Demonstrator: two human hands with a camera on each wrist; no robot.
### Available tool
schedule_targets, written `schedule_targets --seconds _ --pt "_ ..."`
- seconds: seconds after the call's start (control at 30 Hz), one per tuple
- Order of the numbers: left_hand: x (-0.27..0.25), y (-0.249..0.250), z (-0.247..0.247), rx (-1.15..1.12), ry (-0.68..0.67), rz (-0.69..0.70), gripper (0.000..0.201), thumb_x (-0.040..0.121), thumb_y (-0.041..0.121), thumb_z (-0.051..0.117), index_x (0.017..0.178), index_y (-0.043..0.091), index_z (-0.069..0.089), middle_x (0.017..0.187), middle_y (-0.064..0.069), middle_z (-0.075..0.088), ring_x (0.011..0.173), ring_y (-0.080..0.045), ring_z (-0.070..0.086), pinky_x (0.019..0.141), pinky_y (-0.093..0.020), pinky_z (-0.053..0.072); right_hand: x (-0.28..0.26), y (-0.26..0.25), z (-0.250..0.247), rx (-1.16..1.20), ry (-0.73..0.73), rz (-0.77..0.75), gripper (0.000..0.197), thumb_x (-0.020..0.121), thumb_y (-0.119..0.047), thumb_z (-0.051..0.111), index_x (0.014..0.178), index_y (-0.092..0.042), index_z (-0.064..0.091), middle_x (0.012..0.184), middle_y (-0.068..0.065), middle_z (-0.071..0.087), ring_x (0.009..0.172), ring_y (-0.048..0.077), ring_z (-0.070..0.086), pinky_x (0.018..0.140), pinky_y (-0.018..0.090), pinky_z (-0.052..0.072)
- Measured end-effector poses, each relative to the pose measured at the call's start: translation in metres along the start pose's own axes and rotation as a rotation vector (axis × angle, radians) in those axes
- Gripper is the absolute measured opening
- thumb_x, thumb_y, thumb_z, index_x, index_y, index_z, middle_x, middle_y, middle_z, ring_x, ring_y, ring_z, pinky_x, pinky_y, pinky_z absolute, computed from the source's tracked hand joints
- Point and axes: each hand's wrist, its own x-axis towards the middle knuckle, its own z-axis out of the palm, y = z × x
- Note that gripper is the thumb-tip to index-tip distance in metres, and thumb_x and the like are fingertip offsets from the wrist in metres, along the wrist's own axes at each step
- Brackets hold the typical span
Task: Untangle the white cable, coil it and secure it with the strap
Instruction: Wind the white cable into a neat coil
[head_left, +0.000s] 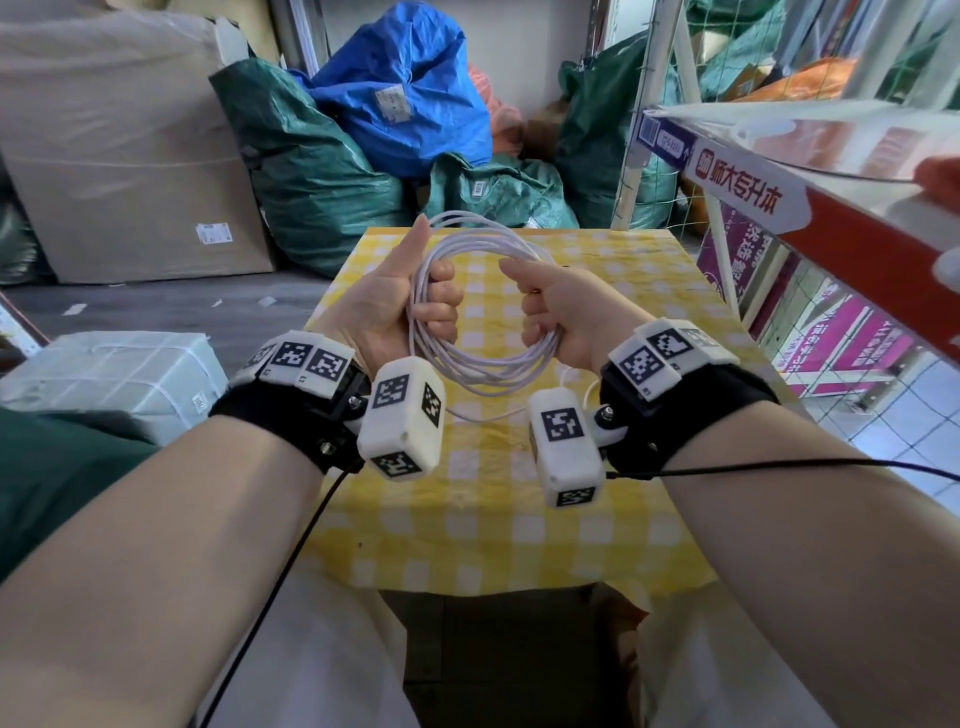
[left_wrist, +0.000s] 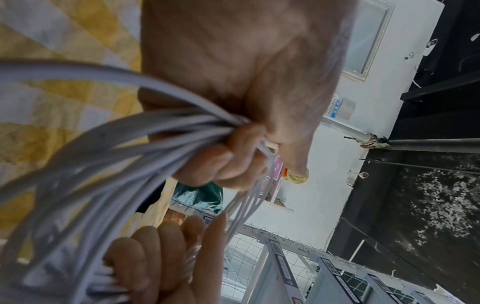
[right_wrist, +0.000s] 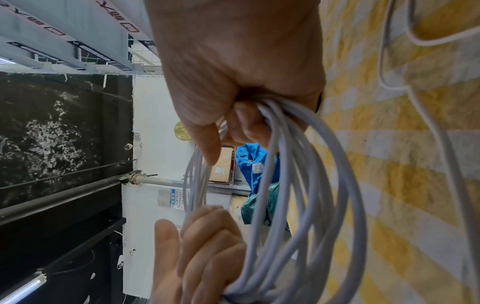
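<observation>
The white cable is wound into a round coil of several loops, held upright above the yellow checked tablecloth. My left hand grips the coil's left side with fingers curled round the strands and the thumb raised. My right hand grips the right side, thumb pointing toward the left hand. The left wrist view shows the bundled cable running into the left hand's curled fingers. In the right wrist view the cable loops hang from the right hand; a loose tail lies on the cloth. No strap is visible.
The small table stands between my knees. Behind it lie green and blue sacks and a cardboard box. A shelf with a red and white sign juts in at the right. A wrapped parcel sits at the left.
</observation>
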Motion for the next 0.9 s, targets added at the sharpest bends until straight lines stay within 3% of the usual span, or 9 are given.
schedule_targets --seconds 0.07,0.17,0.23,0.33,0.47,0.57,0.63,0.73,0.9 --pt "-0.001 0.002 0.001 0.045 0.023 -0.008 0.055 0.089 0.067 0.028 0.064 0.018 0.039 0.043 0.009 0.030 0.028 -0.003 0.024 0.035 -0.015 0.030 -0.002 -0.002 0.000 -0.012 -0.041 -0.037 0.019 0.088 -0.030 0.067 0.087 -0.016 0.053 0.055 -0.006 0.029 0.041 0.008 0.021 0.038 0.019 0.030" --pt "-0.002 0.003 -0.001 0.078 0.030 -0.034 0.056 0.088 0.068 0.028 0.065 0.018 0.039 0.040 0.009 0.027 0.028 -0.004 0.022 0.034 -0.016 0.025 -0.002 -0.003 -0.001 -0.052 -0.073 -0.180 0.034 0.088 -0.039 0.064 0.114 -0.020 0.053 0.072 -0.002 0.043 0.043 0.006 0.029 0.039 0.018 0.032" --pt "-0.003 0.002 -0.001 0.082 0.016 -0.053 0.057 0.087 0.069 0.028 0.066 0.018 0.040 0.040 0.009 0.026 0.029 -0.004 0.021 0.036 -0.017 0.021 -0.002 -0.005 0.000 -0.107 -0.050 -0.258 0.037 0.091 -0.047 0.055 0.122 -0.025 0.054 0.075 0.000 0.047 0.043 0.006 0.031 0.039 0.018 0.031" --pt "-0.003 0.001 -0.001 0.092 -0.013 -0.060 0.062 0.085 0.073 0.025 0.066 0.017 0.042 0.040 0.009 0.028 0.028 -0.004 0.022 0.039 -0.018 0.018 -0.001 -0.006 0.001 -0.113 -0.013 -0.265 0.035 0.096 -0.049 0.044 0.105 -0.020 0.061 0.064 -0.002 0.045 0.041 0.007 0.027 0.037 0.019 0.026" --pt "-0.004 0.003 0.000 0.085 -0.057 -0.070 0.073 0.077 0.083 0.018 0.067 0.015 0.043 0.042 0.007 0.030 0.030 -0.005 0.024 0.044 -0.020 0.016 0.002 -0.005 0.000 -0.106 0.038 -0.256 0.025 0.096 -0.040 0.051 0.087 -0.019 0.061 0.060 -0.001 0.043 0.037 0.007 0.025 0.035 0.018 0.023" --pt "-0.005 0.004 0.001 0.067 -0.091 -0.088 0.075 0.078 0.082 0.015 0.069 0.014 0.045 0.044 0.006 0.032 0.032 -0.006 0.026 0.044 -0.021 0.021 0.004 -0.004 -0.003 -0.090 0.044 -0.263 0.019 0.094 -0.036 0.055 0.092 -0.019 0.064 0.059 -0.002 0.043 0.037 0.007 0.025 0.035 0.018 0.023" --pt "-0.005 0.005 0.003 0.080 -0.091 -0.105 0.066 0.087 0.071 0.020 0.069 0.013 0.046 0.045 0.005 0.034 0.032 -0.007 0.028 0.044 -0.019 0.028 0.004 -0.005 -0.004 -0.098 0.046 -0.272 0.020 0.094 -0.033 0.056 0.098 -0.017 0.066 0.059 -0.001 0.044 0.037 0.007 0.026 0.035 0.018 0.023" --pt "-0.005 0.004 0.005 0.126 -0.089 -0.123 0.053 0.094 0.057 0.024 0.071 0.015 0.045 0.043 0.006 0.036 0.032 -0.007 0.031 0.043 -0.019 0.037 0.004 -0.005 -0.006 -0.122 0.050 -0.284 0.018 0.094 -0.032 0.057 0.095 -0.017 0.067 0.060 -0.001 0.045 0.039 0.007 0.026 0.035 0.018 0.024" --pt "-0.006 0.002 0.007 0.134 -0.118 -0.117 0.059 0.088 0.068 0.025 0.076 0.014 0.046 0.043 0.007 0.037 0.033 -0.007 0.033 0.046 -0.020 0.038 0.004 -0.004 -0.009 -0.143 0.049 -0.294 0.021 0.095 -0.031 0.055 0.098 -0.013 0.066 0.061 0.000 0.046 0.038 0.008 0.026 0.035 0.018 0.024"
